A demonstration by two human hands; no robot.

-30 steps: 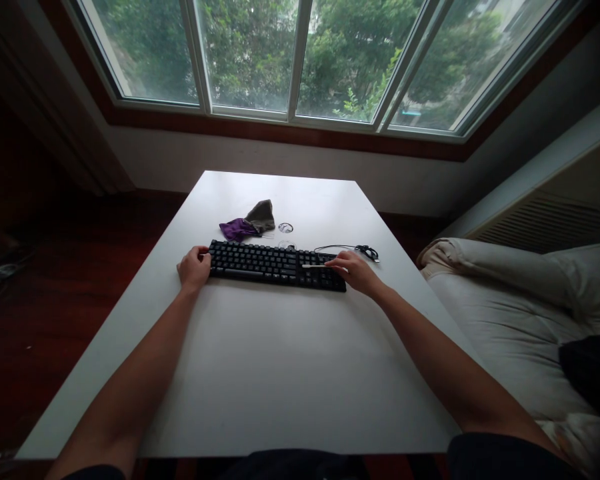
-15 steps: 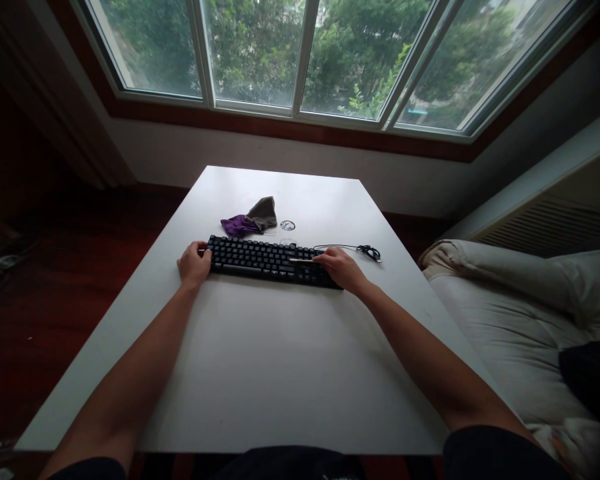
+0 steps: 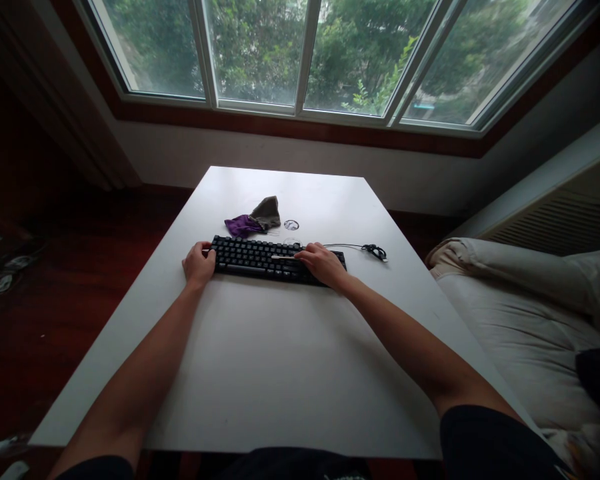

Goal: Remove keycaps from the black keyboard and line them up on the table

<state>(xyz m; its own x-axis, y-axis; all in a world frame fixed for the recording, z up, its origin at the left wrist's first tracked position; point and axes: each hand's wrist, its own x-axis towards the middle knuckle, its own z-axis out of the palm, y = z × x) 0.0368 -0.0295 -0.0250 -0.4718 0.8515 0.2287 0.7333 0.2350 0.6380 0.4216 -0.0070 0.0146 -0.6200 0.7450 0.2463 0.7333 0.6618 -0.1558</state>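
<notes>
A black keyboard lies across the white table. My left hand is closed around the keyboard's left end, thumb along the near side and fingers at the far side. Over the right part of the keys, my right hand pinches a thin pale stick. The stick points left, low over the keys in the keyboard's middle. Whether its tip touches them I cannot tell, and its exact kind is too small to make out. Part of the number pad is hidden under my right hand.
Beyond the keyboard lie a purple cloth, a grey-brown cloth and a round clear item. A bundled black cable rests to the right. A pale sofa stands along the table's right side; a window is ahead.
My right hand has moved left along the keyboard with the stick, uncovering its right end. My left hand keeps its hold. The whole view has shifted slightly.
</notes>
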